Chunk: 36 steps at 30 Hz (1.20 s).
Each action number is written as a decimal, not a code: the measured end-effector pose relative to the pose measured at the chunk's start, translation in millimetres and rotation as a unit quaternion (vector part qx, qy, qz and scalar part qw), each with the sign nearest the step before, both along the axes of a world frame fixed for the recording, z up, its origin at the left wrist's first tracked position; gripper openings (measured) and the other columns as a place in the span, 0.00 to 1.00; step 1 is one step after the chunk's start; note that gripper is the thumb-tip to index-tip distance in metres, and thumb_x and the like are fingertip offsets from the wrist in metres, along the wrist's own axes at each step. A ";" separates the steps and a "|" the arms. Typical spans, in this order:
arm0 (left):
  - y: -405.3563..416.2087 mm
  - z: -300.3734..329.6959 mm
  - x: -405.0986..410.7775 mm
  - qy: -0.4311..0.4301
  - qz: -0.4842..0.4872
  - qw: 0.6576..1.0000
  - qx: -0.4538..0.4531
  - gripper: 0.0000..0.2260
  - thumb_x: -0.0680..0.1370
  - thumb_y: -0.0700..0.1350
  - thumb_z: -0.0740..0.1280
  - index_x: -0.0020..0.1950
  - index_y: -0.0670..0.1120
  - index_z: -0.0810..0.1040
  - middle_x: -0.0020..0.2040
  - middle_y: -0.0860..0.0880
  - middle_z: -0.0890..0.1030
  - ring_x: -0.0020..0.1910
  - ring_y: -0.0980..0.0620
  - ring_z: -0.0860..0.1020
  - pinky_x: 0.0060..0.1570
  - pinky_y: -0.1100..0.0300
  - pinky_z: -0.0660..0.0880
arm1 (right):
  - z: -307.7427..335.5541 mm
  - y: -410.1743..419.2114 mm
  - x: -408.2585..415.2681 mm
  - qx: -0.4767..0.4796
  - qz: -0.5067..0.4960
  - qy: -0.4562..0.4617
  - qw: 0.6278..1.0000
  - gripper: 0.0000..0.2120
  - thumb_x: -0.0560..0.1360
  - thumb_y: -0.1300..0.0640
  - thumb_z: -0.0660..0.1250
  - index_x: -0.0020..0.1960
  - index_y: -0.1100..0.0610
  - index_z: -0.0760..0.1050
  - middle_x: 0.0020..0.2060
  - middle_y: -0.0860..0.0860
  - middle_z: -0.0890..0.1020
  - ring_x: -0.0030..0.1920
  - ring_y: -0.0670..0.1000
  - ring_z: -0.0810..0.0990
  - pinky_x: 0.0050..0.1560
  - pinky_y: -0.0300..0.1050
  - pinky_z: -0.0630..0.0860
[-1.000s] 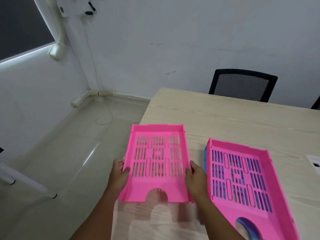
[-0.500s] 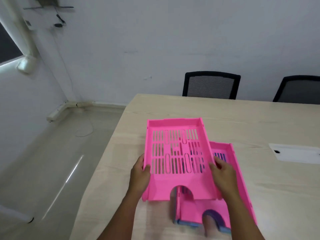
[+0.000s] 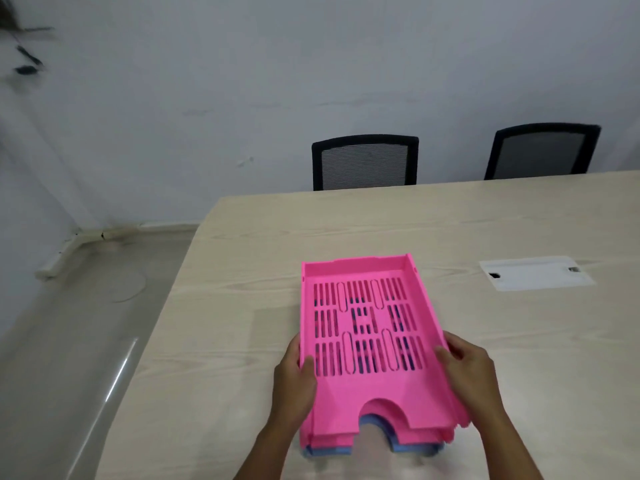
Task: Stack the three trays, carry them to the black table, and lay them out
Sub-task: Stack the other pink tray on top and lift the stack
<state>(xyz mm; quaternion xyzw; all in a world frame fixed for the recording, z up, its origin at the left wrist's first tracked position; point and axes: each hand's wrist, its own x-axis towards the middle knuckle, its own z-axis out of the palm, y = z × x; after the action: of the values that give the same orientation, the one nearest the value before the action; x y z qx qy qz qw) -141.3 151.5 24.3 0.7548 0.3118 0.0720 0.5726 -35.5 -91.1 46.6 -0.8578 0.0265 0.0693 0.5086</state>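
Three letter trays sit nested in one stack on the light wooden table. The top pink tray has a slotted floor and a rounded cut-out at its near edge. A second pink tray shows only as a thin edge beneath it, and a blue tray peeks out at the bottom. My left hand grips the top tray's left wall, thumb inside. My right hand grips its right wall. The black table is not in view.
Two black mesh-backed chairs stand at the table's far side against the white wall. A white cable cover plate is set into the tabletop at right. Glossy floor lies to the left, past the table's left edge.
The pink tray in my hands has moved right and down onto the pink-and-blue pair, nesting squarely on it. The view has swung right, bringing a second chair into sight.
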 end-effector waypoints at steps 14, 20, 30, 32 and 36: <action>-1.4 0.7 -0.2 0.037 0.003 0.999 0.035 0.17 0.84 0.43 0.57 0.72 0.51 0.69 0.51 0.55 0.83 0.46 0.58 0.84 0.41 0.61 0.81 | -15.6 1.5 4.9 0.004 -0.010 0.036 0.999 0.16 0.77 0.65 0.65 0.61 0.55 0.83 0.46 0.50 0.86 0.44 0.45 0.82 0.42 0.43 0.76; 0.2 -4.4 0.7 0.017 0.020 1.000 0.012 0.18 0.81 0.50 0.63 0.72 0.54 0.69 0.63 0.49 0.81 0.56 0.50 0.83 0.57 0.45 0.81 | -17.1 -5.0 14.8 0.021 -0.005 0.066 0.998 0.11 0.77 0.62 0.68 0.57 0.55 0.82 0.49 0.51 0.86 0.52 0.54 0.84 0.56 0.52 0.79; 46.1 -71.6 41.0 0.063 0.040 0.973 -0.220 0.44 0.62 0.78 0.66 0.73 0.59 0.68 0.72 0.46 0.75 0.68 0.40 0.75 0.66 0.33 0.70 | -50.5 -8.9 35.6 0.186 0.052 0.235 0.953 0.26 0.78 0.37 0.62 0.65 0.55 0.78 0.55 0.57 0.87 0.54 0.62 0.86 0.62 0.66 0.77; 44.9 -67.7 37.3 0.077 0.028 0.964 -0.251 0.41 0.64 0.75 0.68 0.73 0.56 0.71 0.70 0.44 0.78 0.67 0.39 0.77 0.67 0.33 0.70 | -53.6 -10.2 36.5 0.210 0.071 0.259 0.940 0.26 0.78 0.37 0.61 0.63 0.56 0.80 0.54 0.58 0.87 0.54 0.63 0.86 0.64 0.67 0.76; 35.2 -40.2 30.1 0.078 -0.010 0.957 -0.280 0.33 0.69 0.67 0.69 0.68 0.51 0.76 0.60 0.44 0.85 0.61 0.39 0.81 0.69 0.34 0.67 | -57.7 -12.9 35.9 0.230 0.084 0.290 0.925 0.30 0.73 0.32 0.64 0.64 0.53 0.80 0.58 0.59 0.86 0.59 0.66 0.83 0.70 0.68 0.70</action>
<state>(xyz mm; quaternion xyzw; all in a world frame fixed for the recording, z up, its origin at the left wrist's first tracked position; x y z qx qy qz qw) -111.2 186.7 -15.9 0.5701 0.3560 -0.0830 0.7358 0.3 -104.0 -11.0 -0.6583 0.0843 0.3619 0.6546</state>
